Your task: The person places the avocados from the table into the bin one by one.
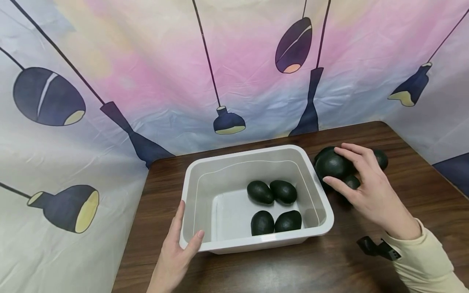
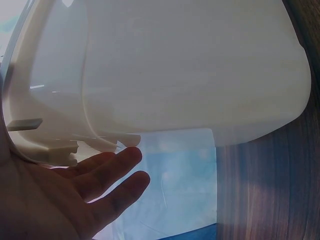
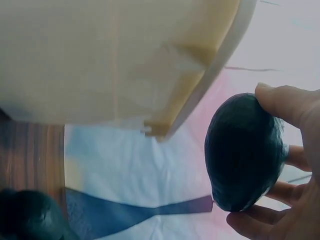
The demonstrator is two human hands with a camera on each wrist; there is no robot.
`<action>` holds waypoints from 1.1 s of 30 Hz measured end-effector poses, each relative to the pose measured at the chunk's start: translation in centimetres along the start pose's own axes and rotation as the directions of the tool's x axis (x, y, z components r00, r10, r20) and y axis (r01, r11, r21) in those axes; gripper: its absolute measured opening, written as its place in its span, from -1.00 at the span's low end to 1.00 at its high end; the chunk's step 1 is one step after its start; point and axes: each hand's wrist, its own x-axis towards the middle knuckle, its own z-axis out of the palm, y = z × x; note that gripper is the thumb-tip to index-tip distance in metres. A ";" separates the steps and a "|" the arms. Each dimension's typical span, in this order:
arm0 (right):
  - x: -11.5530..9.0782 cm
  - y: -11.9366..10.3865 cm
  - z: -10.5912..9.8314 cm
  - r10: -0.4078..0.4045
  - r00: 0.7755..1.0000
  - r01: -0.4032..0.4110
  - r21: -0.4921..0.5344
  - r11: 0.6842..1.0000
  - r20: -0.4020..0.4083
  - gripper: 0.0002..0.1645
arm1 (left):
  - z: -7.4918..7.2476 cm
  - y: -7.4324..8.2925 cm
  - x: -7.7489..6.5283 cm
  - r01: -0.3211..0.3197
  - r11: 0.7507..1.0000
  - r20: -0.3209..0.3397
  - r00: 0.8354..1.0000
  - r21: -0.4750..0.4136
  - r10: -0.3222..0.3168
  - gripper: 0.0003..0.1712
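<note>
My right hand (image 1: pixel 374 191) grips a dark green avocado (image 1: pixel 332 165) between thumb and fingers, just right of the white bin. In the right wrist view the held avocado (image 3: pixel 245 152) hangs beside the bin's outer wall, above the table. Under and behind my right hand lie more avocados (image 1: pixel 381 159), partly hidden by it. My left hand (image 1: pixel 175 248) rests at the near left corner of the white bin (image 1: pixel 256 243), thumb over the rim and fingers along the outer side. Several avocados (image 1: pixel 262 223) lie on the bin's floor, toward its right half.
The bin stands on a dark wood-grain table (image 1: pixel 161 187). Behind the table hangs a cloth (image 1: pixel 176 61) printed with lamps, and it continues down the left and right sides. A dark strap with a buckle (image 1: pixel 379 248) sits by my right cuff.
</note>
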 end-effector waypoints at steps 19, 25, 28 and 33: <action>0.8 -3.8 2.6 -0.171 0.978 0.160 0.098 0.982 0.117 -0.11 | 0.1 -0.1 0.0 -0.010 1.000 -0.006 1.000 0.006 0.010 -0.06; 1.0 -4.6 3.1 -0.140 0.971 0.129 0.069 0.989 0.196 -0.09 | 0.1 -0.2 -0.1 -0.022 1.000 -0.012 1.000 -0.003 0.022 -0.07; 1.0 -5.0 3.0 -0.095 0.965 0.082 0.063 0.995 0.244 -0.08 | 0.1 -0.3 -0.1 -0.032 0.999 -0.017 0.999 -0.004 0.032 -0.07; 1.2 -5.0 2.7 -0.118 0.972 0.104 0.079 0.991 0.202 -0.15 | 0.1 -0.3 -0.1 -0.032 0.999 -0.018 0.999 0.005 0.032 -0.06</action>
